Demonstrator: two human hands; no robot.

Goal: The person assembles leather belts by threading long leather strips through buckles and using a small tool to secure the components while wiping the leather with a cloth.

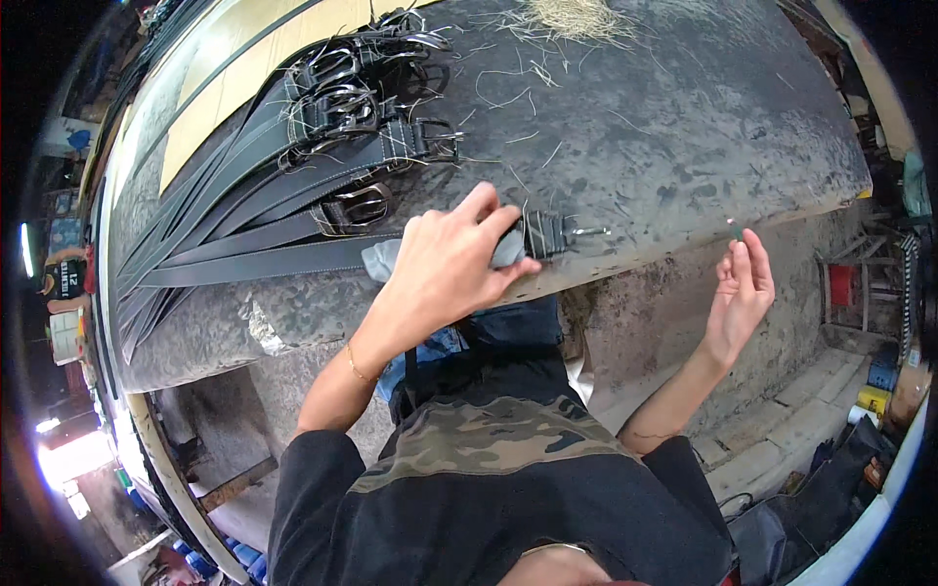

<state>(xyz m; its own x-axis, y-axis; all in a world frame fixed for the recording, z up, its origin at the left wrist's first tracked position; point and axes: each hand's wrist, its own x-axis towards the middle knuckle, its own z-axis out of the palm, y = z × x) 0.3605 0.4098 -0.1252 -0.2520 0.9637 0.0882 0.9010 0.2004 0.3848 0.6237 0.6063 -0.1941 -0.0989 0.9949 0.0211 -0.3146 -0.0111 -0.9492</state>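
A black leather belt [254,266] lies along the near edge of the table. My left hand [445,256] is closed round a grey cloth [382,260], pressed down over this belt. Just right of the fingers, the belt's buckle end [544,233] sticks out, with pale thread ends on it and a metal prong pointing right. Off to the right, beyond the table's front edge, my right hand [741,293] is raised. Its thumb and fingertips pinch a small green thing [736,232] with a pale tip, too small to make out its kind. The two hands are well apart.
Several black belts with metal buckles [337,107] are heaped at the table's left, loose threads trailing. A pile of straw-coloured thread [576,18] lies at the far side of the dark, stained table [664,146]. A wooden rack [865,283] stands at the right.
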